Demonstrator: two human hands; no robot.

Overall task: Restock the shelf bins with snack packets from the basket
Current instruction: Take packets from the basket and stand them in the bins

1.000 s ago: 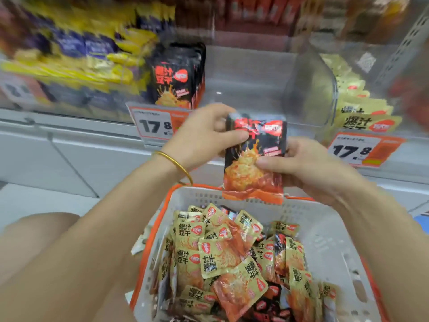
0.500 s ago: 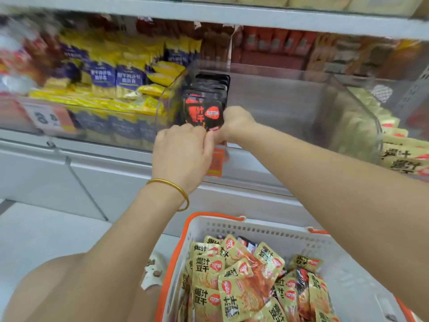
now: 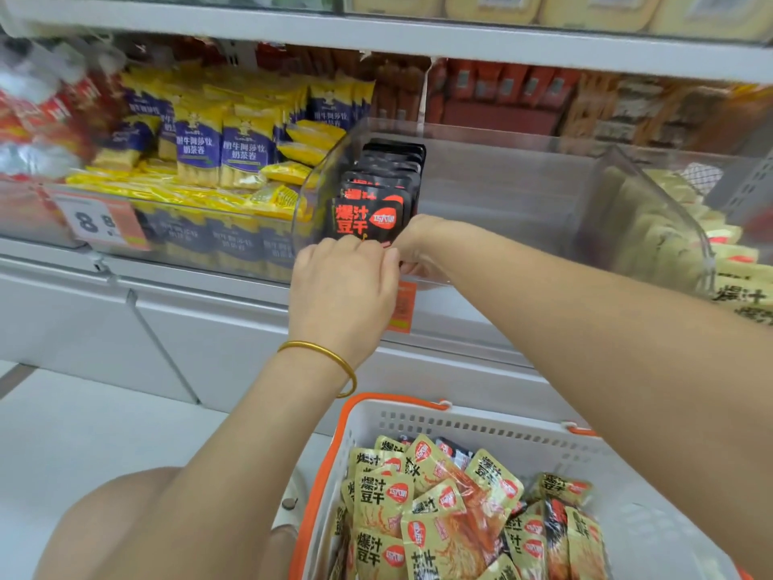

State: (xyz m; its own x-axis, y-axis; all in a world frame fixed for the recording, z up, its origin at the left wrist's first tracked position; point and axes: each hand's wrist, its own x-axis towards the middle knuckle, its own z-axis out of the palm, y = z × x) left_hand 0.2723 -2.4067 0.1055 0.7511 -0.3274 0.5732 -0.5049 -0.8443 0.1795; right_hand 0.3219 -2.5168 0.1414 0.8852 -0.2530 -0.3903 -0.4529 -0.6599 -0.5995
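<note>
Both hands at the front of the clear shelf bin, on the black snack packets.

The left hand (image 3: 343, 286) has its fingers curled at the foot of the front black packet (image 3: 363, 219), seemingly pinching its lower edge; the right hand (image 3: 412, 249) reaches into the clear bin (image 3: 502, 194) beside it, its fingers hidden, so I cannot tell their state. The packet stands upright, foremost in a row along the bin's left wall. Below, the white basket (image 3: 481, 429) holds yellow packets (image 3: 382, 496).
</note>
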